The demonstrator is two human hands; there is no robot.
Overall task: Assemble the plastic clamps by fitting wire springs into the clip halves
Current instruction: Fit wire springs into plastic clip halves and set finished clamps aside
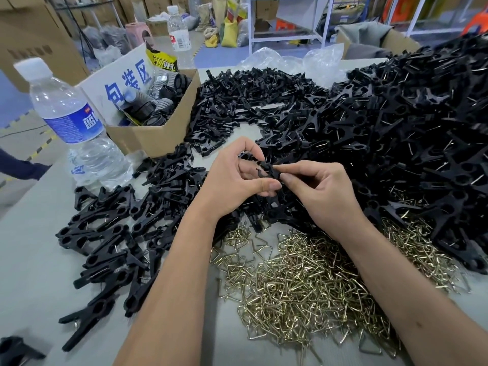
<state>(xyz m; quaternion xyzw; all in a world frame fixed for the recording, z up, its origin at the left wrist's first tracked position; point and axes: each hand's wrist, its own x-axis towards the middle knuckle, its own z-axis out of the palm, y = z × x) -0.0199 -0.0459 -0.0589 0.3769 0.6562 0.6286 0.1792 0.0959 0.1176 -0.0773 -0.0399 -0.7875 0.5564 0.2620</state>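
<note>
Your left hand (237, 175) and right hand (317, 186) pinch one black clip half (268, 171) just beyond the wire springs (303, 281), long axis left-right.

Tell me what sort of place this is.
Likely a small factory or warehouse assembly bench: heaps of black clip halves, a pile of wire springs, stacked cardboard cartons and metal racks behind.
</note>
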